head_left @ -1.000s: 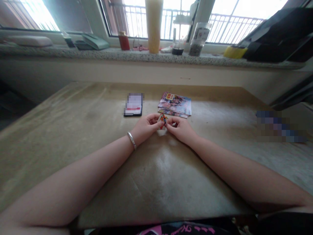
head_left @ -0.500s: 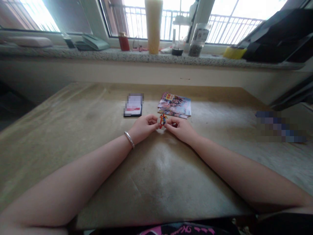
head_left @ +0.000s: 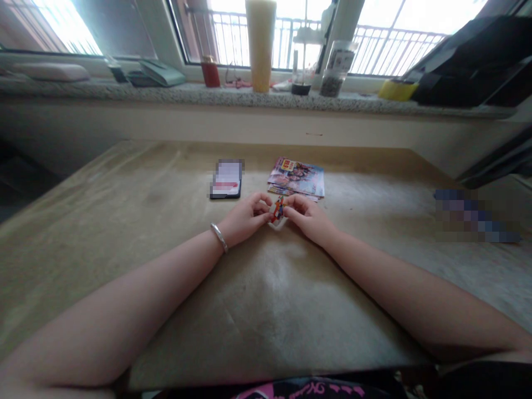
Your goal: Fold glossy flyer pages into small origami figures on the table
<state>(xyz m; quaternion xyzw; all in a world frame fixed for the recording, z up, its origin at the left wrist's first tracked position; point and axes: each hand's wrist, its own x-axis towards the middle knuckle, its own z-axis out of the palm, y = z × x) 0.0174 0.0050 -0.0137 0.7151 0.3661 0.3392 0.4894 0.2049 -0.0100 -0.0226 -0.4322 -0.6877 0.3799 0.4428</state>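
Observation:
Between my two hands is a small, flat, colourful piece (head_left: 277, 210), patterned in red, orange and blue with white parts; it looks like a sticker, but its kind is too small to make out. My left hand (head_left: 251, 215), with a silver bangle (head_left: 219, 237) at the wrist, pinches its left side between thumb and fingers. The right edge is pinched by my right hand (head_left: 305, 215). Just beyond the hands lies a small stack of printed booklets (head_left: 297, 176), with a yellow-and-red label on the top one.
A phone (head_left: 226, 178) with a lit, blurred screen lies left of the booklets on the beige tabletop (head_left: 266, 310). Far right sits a blurred, dark strip-like item (head_left: 476, 216). Along the granite windowsill (head_left: 233, 95) stand a tall yellow cylinder (head_left: 261, 47), a red jar (head_left: 210, 72) and yellow tape (head_left: 398, 90).
The colourful piece has turned and tilted between my fingers, and a white edge now shows along its bottom. Both hands have shifted only slightly.

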